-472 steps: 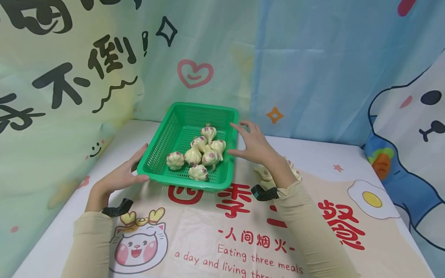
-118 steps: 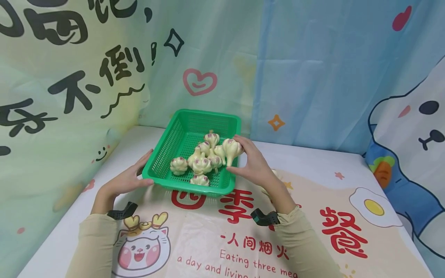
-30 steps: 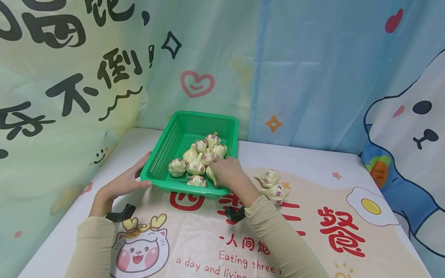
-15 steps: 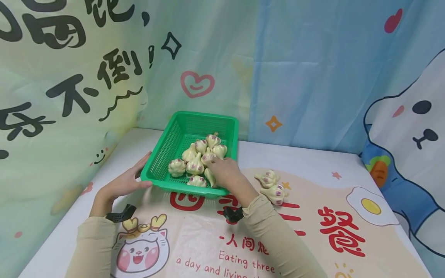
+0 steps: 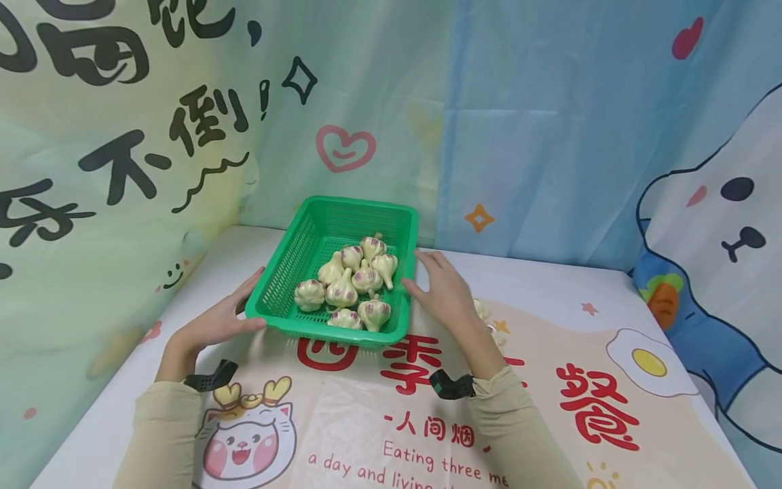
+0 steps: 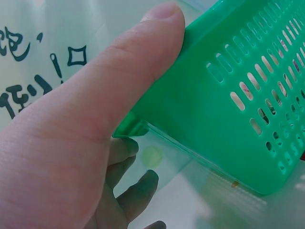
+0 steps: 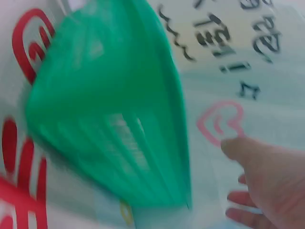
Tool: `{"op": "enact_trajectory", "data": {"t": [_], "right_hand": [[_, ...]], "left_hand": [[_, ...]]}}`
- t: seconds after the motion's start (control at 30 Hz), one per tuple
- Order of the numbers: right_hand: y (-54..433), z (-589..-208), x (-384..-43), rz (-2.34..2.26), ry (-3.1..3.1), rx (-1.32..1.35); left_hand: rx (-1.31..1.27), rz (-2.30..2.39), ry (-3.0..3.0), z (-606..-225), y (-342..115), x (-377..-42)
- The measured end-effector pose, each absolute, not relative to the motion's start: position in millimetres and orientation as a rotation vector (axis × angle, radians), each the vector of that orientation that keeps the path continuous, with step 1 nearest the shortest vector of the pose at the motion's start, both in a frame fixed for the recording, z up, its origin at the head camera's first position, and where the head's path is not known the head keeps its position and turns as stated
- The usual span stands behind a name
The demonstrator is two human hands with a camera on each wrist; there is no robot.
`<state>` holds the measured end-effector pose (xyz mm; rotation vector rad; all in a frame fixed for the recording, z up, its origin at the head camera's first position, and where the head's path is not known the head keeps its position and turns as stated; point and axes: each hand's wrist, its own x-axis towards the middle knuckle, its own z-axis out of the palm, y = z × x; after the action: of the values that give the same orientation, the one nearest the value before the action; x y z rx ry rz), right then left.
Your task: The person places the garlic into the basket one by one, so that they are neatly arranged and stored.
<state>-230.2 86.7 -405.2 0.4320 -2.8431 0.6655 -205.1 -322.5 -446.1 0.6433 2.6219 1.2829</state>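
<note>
A green perforated plastic basket [image 5: 332, 333] stands on the table with several garlic bulbs [image 5: 341, 290] inside, whitish with purple streaks. One garlic bulb [image 5: 374, 313] lies at the basket's near right corner. My left hand [image 5: 214, 312] is at the near left corner. Its thumb rests along the rim in the left wrist view, while the other fingers spread loosely below. My right hand [image 5: 449, 292] is just outside the basket's right side, fingers extended and holding nothing. In the right wrist view, a small gap shows between this hand and the basket.
More garlic [image 5: 482, 311] lies on the table to the right, mostly hidden behind my right wrist. A printed mat [image 5: 342, 421] covers the tabletop. Decorated cloth walls [image 5: 537, 136] close off the back and sides. Each wrist wears a black device.
My right hand, which held a garlic bulb over the basket and lowered it in, has let go and drawn back to the right. The left hand has stayed at its corner.
</note>
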Motion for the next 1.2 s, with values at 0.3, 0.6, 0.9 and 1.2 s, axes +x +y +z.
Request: {"op": "enact_trajectory", "data": {"t": [0.3, 0.6, 0.9, 1.2], "right_hand": [[140, -434, -224, 0.495, -3.042, -0.109], [156, -447, -224, 0.442, -3.162, -0.165], [172, -451, -230, 0.413, -3.054, 0.302], [166, -454, -225, 0.471, -3.032, 0.02]], "left_hand": [[0.643, 1.287, 2.63, -449, -328, -204], [0.669, 1.28, 2.6, -452, -326, -205], [0.635, 1.269, 2.604, -450, -325, -206], [0.664, 1.271, 2.614, -452, -325, -209]]}}
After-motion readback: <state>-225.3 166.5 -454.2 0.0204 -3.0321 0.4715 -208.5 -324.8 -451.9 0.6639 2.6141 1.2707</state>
